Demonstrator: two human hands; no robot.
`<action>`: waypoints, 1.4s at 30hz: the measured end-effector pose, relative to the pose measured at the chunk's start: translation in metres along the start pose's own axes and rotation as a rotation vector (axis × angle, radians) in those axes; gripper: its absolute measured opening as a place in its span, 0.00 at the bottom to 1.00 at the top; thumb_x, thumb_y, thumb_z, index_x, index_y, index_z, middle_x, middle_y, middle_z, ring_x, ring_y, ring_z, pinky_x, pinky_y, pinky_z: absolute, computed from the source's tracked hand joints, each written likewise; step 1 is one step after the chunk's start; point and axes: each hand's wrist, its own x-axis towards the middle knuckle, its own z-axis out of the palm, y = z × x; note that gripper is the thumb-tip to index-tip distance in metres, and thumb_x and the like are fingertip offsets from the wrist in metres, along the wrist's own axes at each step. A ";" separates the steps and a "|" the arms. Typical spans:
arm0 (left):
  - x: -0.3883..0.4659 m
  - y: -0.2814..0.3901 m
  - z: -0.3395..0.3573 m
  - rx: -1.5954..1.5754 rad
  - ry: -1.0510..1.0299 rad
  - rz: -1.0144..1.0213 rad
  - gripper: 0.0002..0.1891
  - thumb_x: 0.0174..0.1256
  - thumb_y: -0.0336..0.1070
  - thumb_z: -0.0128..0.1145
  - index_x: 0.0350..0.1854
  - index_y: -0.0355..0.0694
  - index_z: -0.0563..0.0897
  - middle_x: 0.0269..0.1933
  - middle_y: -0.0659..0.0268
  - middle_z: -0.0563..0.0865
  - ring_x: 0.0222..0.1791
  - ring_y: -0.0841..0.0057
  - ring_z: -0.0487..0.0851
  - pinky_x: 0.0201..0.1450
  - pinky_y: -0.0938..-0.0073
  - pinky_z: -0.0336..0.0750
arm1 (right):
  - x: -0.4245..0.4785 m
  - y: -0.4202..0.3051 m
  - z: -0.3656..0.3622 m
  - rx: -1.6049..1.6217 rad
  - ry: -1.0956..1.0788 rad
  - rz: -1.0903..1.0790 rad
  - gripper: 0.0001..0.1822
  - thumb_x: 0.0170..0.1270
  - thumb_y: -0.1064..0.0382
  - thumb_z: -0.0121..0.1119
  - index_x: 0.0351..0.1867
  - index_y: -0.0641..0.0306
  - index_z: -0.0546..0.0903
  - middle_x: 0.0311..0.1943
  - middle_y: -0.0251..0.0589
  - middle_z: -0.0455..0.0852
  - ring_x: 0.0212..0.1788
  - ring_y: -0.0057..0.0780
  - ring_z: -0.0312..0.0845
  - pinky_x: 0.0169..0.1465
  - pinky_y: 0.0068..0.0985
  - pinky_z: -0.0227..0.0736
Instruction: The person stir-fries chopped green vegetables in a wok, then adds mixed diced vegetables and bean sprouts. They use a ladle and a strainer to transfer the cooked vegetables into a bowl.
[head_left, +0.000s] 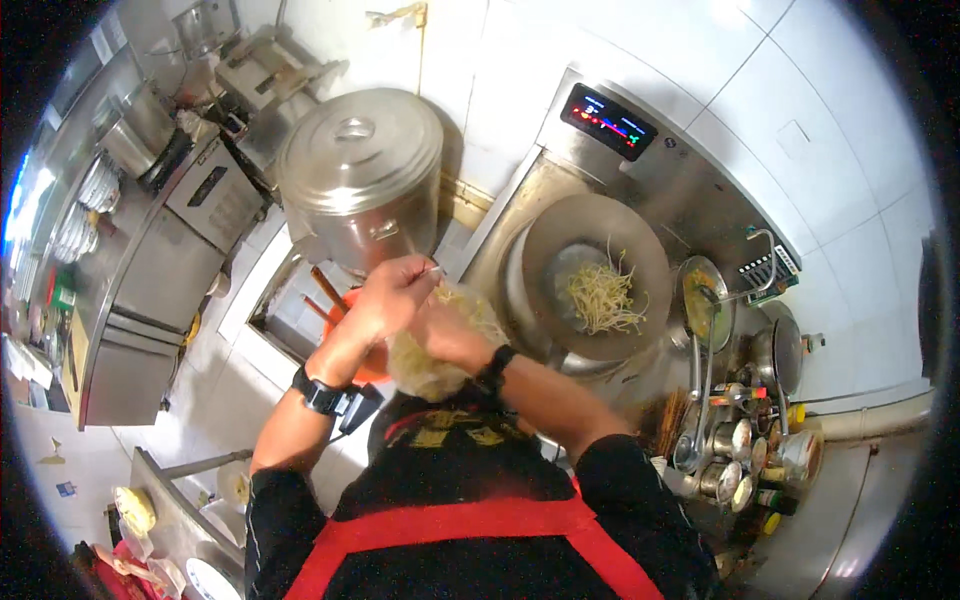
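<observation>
My left hand (390, 296) pinches the top edge of a clear plastic bag (420, 367) of bean sprouts, held in front of my body. Blurred by motion, my right hand (450, 330) reaches to the bag's mouth; its fingers are hidden, so their grip cannot be made out. To the right of the bag, a loose heap of bean sprouts (604, 296) lies in a large wok (544, 247) on the steel range. Behind the left hand, an orange container (371, 367) is partly covered by the hand and the bag.
A large lidded steel stockpot (360, 157) stands behind the hands. The range has a lit control panel (609, 122). Right of the wok are a strainer bowl (705, 300), a long-handled ladle (686, 450) and several seasoning pots (721, 480). A steel counter (169, 262) runs along the left.
</observation>
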 end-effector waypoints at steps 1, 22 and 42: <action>-0.001 0.004 0.000 0.001 0.003 -0.061 0.10 0.71 0.39 0.53 0.35 0.39 0.82 0.24 0.74 0.76 0.26 0.87 0.71 0.30 0.80 0.68 | -0.003 0.001 0.002 -0.020 -0.093 0.012 0.17 0.57 0.61 0.54 0.48 0.62 0.80 0.51 0.56 0.79 0.55 0.56 0.73 0.58 0.44 0.66; 0.008 -0.025 -0.025 0.167 0.207 -0.137 0.13 0.68 0.40 0.53 0.42 0.35 0.83 0.32 0.63 0.86 0.33 0.79 0.81 0.40 0.73 0.76 | -0.017 0.011 -0.051 0.265 0.030 -0.079 0.20 0.43 0.68 0.66 0.44 0.58 0.85 0.44 0.44 0.84 0.48 0.45 0.80 0.52 0.32 0.74; 0.014 -0.025 -0.009 -0.033 0.157 -0.139 0.10 0.68 0.40 0.55 0.38 0.38 0.84 0.28 0.74 0.81 0.28 0.87 0.74 0.33 0.80 0.71 | -0.038 0.032 -0.131 0.971 0.206 0.271 0.15 0.50 0.73 0.62 0.42 0.67 0.82 0.32 0.35 0.86 0.34 0.20 0.80 0.37 0.23 0.77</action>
